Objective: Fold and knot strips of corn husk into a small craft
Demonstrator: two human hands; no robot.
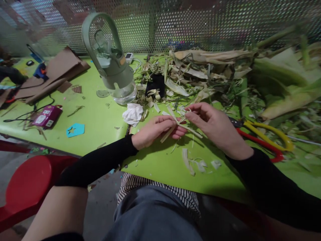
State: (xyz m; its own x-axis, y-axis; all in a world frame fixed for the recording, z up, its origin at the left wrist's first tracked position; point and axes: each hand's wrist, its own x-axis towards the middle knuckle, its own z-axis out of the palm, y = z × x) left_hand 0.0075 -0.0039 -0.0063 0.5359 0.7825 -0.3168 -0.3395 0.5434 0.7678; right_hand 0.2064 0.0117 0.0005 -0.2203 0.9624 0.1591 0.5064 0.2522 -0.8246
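Note:
Several pale strips of corn husk [190,130] cross one another between my hands, just above the green table [155,164]. My left hand [157,129] is palm up, its thumb pressing the strips against the fingers. My right hand [213,125] pinches the upper end of a strip between thumb and fingertips. Below them on the table lie a loose husk strip [187,162] and small white scraps [201,165]. Scissors with one yellow and one red handle [271,135] rest beside my right wrist.
A large heap of corn husks [225,67] covers the back right. A lidded bottle [117,73] stands behind crumpled tissue [133,114]. Further left are a purple box [47,116], a blue paper piece [75,130] and brown cardboard [57,72]. A red stool [30,182] stands lower left.

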